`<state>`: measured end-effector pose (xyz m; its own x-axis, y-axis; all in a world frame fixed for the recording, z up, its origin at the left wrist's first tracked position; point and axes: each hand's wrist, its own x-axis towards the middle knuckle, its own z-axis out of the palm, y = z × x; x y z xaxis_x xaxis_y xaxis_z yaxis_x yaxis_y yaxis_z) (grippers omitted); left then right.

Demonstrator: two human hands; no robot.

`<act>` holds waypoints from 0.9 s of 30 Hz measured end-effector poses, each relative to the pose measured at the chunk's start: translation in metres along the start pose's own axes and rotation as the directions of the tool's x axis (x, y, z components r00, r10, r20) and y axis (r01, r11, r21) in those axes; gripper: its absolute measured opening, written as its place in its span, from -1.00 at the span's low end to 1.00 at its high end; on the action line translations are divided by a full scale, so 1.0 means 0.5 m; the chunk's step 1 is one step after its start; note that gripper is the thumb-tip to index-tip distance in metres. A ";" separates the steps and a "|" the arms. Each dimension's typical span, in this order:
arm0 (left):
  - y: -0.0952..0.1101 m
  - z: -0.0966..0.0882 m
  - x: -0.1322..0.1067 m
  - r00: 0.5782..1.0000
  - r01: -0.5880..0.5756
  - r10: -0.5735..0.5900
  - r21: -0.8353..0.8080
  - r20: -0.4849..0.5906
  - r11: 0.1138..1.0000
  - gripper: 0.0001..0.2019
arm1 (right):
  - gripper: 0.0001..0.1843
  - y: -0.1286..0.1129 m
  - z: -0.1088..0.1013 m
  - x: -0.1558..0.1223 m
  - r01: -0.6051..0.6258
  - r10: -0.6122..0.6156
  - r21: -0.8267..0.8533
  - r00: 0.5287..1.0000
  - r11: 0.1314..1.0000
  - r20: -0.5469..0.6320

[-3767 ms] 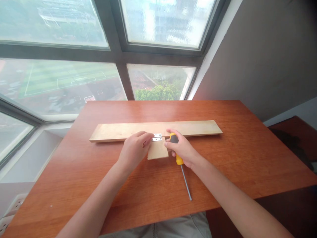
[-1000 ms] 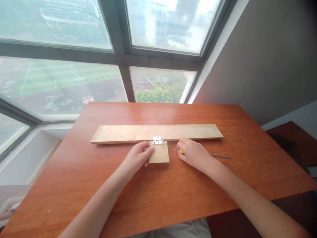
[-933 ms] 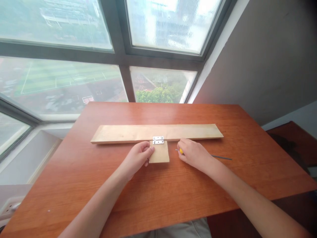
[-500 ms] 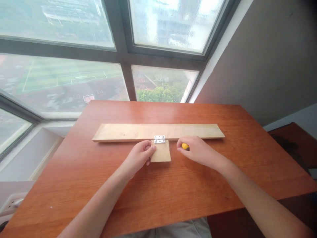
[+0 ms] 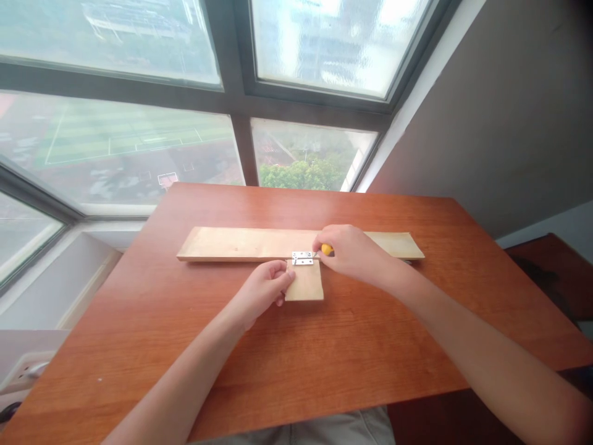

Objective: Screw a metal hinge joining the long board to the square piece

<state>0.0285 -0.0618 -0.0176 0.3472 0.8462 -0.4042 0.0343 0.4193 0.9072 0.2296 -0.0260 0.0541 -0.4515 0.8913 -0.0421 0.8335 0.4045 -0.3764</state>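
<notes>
A long pale wooden board (image 5: 241,242) lies across the table, and a silver metal hinge (image 5: 302,258) spans its front edge and a small square wooden piece (image 5: 304,284). My left hand (image 5: 269,285) pinches the left edge of that small piece between thumb and fingers. Closed around a yellow-handled screwdriver (image 5: 327,250), my right hand (image 5: 349,253) is just right of the hinge. The screwdriver's thin shaft points left towards the hinge; whether its tip touches a screw I cannot tell.
The reddish-brown wooden table (image 5: 370,346) stands against a window with a grey frame (image 5: 236,102). A grey wall (image 5: 509,123) rises on the right. A wall socket (image 5: 28,371) is at the lower left.
My right hand has moved left and away from me with the screwdriver, from beside the small piece up to the hinge. My left hand keeps its hold.
</notes>
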 end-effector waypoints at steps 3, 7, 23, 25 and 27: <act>-0.001 -0.002 0.001 1.000 0.002 -0.002 -0.003 0.001 1.000 -0.67 | -0.82 -0.002 0.005 0.011 0.015 -0.014 -0.019 0.999 1.000 0.038; -0.001 -0.002 0.000 1.000 -0.002 0.002 -0.004 0.010 1.000 -0.69 | -0.81 -0.003 0.009 0.014 0.009 -0.005 -0.047 0.997 0.999 0.074; -0.014 -0.005 0.002 1.000 -0.027 0.027 -0.008 0.007 1.000 -0.66 | -0.77 -0.032 0.002 0.031 0.096 -0.022 -0.278 0.966 0.956 0.258; -0.014 -0.004 0.003 1.000 -0.028 0.028 -0.011 0.003 1.000 -0.66 | -0.79 -0.035 0.001 0.032 0.100 -0.014 -0.303 0.962 0.948 0.273; -0.015 -0.004 0.003 1.000 -0.031 0.031 -0.014 0.002 0.999 -0.66 | -0.79 -0.037 0.002 0.032 0.099 -0.005 -0.323 0.960 0.941 0.279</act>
<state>0.0270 -0.0629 -0.0252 0.3498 0.8581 -0.3759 0.0109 0.3975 0.9175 0.2066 -0.0196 0.0595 -0.5265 0.7969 -0.2964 0.8429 0.5349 -0.0591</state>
